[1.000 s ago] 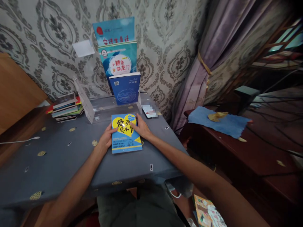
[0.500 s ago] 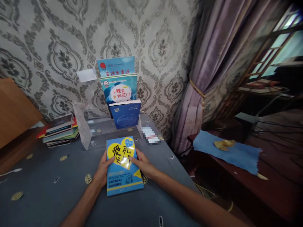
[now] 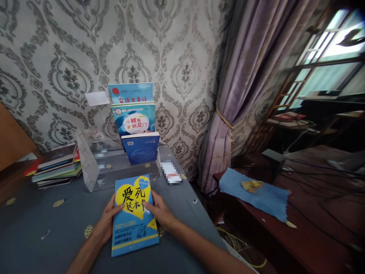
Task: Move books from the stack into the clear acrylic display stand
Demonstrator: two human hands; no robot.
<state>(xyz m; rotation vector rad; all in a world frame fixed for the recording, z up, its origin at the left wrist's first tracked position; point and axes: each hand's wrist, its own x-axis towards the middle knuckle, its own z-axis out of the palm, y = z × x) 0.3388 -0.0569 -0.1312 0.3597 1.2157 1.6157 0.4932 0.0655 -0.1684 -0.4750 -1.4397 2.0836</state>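
A blue book (image 3: 135,224) with a yellow heart on its cover is held between both hands above the table. My left hand (image 3: 110,217) grips its left edge, thumb on the cover and fingers behind. On the opposite edge, my right hand (image 3: 161,209) holds it the same way, thumb pressed on the cover. Beyond the book is a clear plastic tiered rack (image 3: 88,165). Standing on its right side, one behind another, are a dark blue book (image 3: 141,150), a teal picture book (image 3: 137,118) and a light blue book (image 3: 132,91).
A pile of books (image 3: 57,167) lies left of the rack. A blurred-out white item (image 3: 170,173) rests at the table's right side. Past the table edge, a blue cloth (image 3: 253,198) lies on a dark red surface (image 3: 313,232) with cables. A purple curtain (image 3: 225,102) hangs behind.
The view has shifted right and tilted up, so the rack and table appear lower and further left. Both hands keep their hold on the blue book.
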